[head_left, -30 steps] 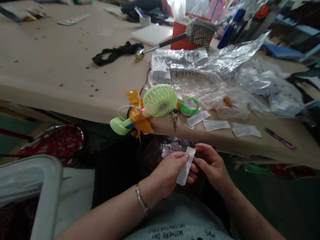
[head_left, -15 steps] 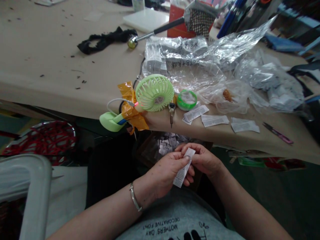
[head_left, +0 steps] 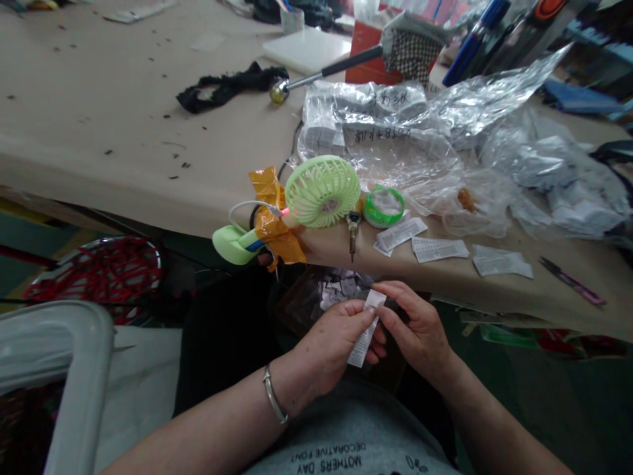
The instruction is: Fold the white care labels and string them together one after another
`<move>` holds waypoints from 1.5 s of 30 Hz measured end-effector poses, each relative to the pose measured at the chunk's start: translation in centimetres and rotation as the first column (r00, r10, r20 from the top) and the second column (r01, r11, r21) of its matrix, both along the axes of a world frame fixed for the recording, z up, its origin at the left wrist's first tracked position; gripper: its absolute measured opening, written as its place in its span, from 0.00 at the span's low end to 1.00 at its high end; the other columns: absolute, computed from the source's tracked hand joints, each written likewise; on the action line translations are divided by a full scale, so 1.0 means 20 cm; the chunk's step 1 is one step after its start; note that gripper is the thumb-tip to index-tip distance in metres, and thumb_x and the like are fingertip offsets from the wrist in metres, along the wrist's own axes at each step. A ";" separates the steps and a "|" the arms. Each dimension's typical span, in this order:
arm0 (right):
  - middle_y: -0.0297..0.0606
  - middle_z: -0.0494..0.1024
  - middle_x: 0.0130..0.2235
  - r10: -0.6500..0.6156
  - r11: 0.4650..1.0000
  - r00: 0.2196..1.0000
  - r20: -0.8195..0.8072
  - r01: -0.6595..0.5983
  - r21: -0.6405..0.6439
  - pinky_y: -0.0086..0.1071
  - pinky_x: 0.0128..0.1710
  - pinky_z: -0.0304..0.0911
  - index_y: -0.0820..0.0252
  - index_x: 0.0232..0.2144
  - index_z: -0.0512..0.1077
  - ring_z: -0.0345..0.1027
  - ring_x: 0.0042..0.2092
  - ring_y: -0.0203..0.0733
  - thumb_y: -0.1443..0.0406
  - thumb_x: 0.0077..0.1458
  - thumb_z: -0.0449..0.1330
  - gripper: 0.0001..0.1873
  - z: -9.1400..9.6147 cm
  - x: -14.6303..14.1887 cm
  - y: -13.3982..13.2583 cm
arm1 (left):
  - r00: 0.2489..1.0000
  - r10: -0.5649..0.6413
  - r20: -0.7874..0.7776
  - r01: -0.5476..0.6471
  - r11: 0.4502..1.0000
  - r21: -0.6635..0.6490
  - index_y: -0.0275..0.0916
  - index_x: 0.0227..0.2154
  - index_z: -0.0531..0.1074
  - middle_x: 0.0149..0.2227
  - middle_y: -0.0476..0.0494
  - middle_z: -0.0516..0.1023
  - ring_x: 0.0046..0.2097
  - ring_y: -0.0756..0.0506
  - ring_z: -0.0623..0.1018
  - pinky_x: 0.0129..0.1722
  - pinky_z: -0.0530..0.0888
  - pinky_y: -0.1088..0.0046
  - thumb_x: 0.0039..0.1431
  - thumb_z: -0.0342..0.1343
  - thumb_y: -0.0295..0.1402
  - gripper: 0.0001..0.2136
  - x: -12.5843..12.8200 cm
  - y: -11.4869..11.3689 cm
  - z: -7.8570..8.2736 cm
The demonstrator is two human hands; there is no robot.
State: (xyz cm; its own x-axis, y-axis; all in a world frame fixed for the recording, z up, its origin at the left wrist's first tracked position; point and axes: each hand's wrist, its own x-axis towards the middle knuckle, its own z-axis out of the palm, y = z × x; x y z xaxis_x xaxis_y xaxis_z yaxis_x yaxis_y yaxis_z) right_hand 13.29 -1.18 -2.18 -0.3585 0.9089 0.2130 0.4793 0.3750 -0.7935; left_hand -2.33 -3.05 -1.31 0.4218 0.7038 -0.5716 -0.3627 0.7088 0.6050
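Over my lap, my left hand [head_left: 341,340] is closed, thumb on top, around a narrow white printed label [head_left: 363,343]. The label slants, its lower end hanging free past the fingers. My right hand [head_left: 418,326] is curled at the label's upper end, thumb tip at its side edge and index fingertip at its top, with a gap between thumb and finger further back. Below and behind the hands, a bag of small white paper pieces [head_left: 339,290] sits under the table edge. Several printed labels [head_left: 440,249] lie along that edge.
A green fan [head_left: 324,191] is taped at the table edge, beside a soldering iron [head_left: 353,234] whose tip points toward me. Nearby are a green round tub [head_left: 384,206], clear plastic bags [head_left: 376,125], thread snips [head_left: 571,280] and a black cloth band [head_left: 227,89]. A plastic chair [head_left: 89,356] stands at left.
My right thumb and index finger have spread apart at the label's top end, and that hand has shifted slightly right. My left hand keeps its hold. The view has swung a little left.
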 end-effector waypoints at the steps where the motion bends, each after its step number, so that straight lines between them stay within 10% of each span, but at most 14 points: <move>1: 0.42 0.74 0.46 0.004 1.000 1.000 0.015 -0.004 0.012 0.38 0.49 0.64 0.57 0.47 0.70 0.68 0.48 0.43 0.66 0.58 0.54 0.15 -0.01 0.00 0.00 | 1.000 0.001 0.001 -0.001 1.000 0.000 0.34 0.30 0.69 0.24 0.49 0.71 0.23 0.53 0.71 0.22 0.67 0.80 0.58 0.52 0.36 0.09 0.00 0.00 0.00; 12: 0.38 0.76 0.43 -0.103 0.968 0.988 -0.116 0.072 -0.242 0.33 0.44 0.65 0.55 0.48 0.68 0.71 0.42 0.40 0.63 0.57 0.56 0.15 -0.05 -0.03 0.01 | 1.000 0.011 0.015 -0.011 1.000 0.022 0.35 0.30 0.69 0.24 0.50 0.71 0.22 0.54 0.71 0.22 0.67 0.80 0.58 0.52 0.37 0.10 -0.01 0.00 -0.05; 23: 0.29 0.69 0.23 -0.242 0.853 0.944 -0.225 0.097 -0.512 0.26 0.28 0.59 0.60 0.24 0.69 0.62 0.26 0.32 0.62 0.51 0.59 0.08 -0.04 -0.10 0.07 | 0.998 0.035 -0.053 -0.033 0.999 0.038 0.36 0.33 0.68 0.23 0.50 0.71 0.23 0.52 0.72 0.22 0.67 0.78 0.58 0.52 0.39 0.11 -0.04 0.00 -0.06; 45: 0.31 0.70 0.25 -0.088 0.995 0.996 -0.010 0.087 -0.048 0.26 0.30 0.59 0.59 0.27 0.69 0.63 0.28 0.33 0.66 0.55 0.55 0.06 0.08 -0.23 0.20 | 0.710 0.418 -0.566 0.114 0.725 0.679 0.39 0.30 0.74 0.27 0.50 0.76 0.29 0.51 0.72 0.31 0.67 0.77 0.59 0.50 0.32 0.08 -0.18 0.16 0.02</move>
State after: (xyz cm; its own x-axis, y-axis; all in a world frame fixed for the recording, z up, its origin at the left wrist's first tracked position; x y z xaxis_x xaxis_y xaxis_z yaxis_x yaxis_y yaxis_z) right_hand 8.72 2.79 -0.63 -0.2748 0.9458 0.1730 0.4988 0.2940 -0.8153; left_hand -6.01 0.21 -0.91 -0.0170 0.9995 -0.0276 0.2433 0.0309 0.9695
